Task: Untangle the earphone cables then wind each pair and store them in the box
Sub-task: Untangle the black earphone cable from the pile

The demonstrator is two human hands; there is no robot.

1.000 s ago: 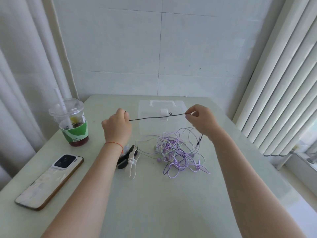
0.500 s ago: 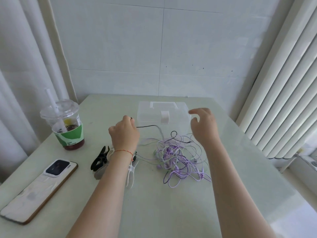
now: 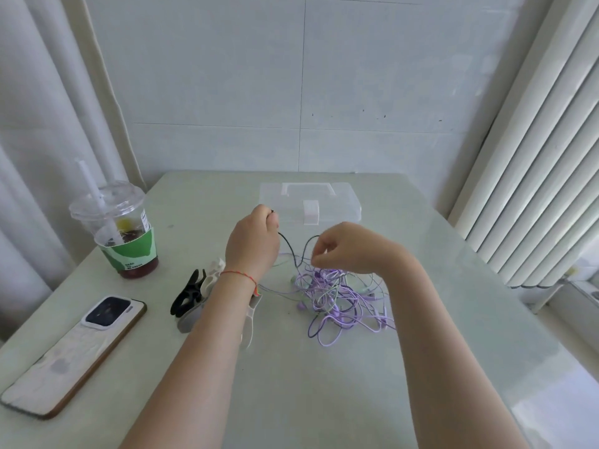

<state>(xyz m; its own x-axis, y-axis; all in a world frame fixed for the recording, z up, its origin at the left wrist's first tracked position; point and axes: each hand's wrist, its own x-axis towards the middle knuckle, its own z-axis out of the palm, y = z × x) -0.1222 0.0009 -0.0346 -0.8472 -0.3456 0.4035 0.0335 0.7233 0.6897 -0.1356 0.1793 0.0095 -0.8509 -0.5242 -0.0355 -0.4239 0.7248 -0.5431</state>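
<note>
Both forearms reach forward from the lower edge of the view, bare, converging toward mid-frame. Left hand (image 3: 252, 244): raised above the bench, back of hand toward the camera, fingers curled, thumb and forefinger pinching the end of a thin black cable (image 3: 289, 249) at the top of the fist. A red string bracelet (image 3: 240, 275) sits on the left wrist. Right hand (image 3: 348, 248): just beside the left, slightly lower, wrist bent so the knuckles point left. Fingers curled inward, fingertips (image 3: 319, 259) gathered in a pinch where the black cable arrives. The two hands are near each other, not touching.
</note>
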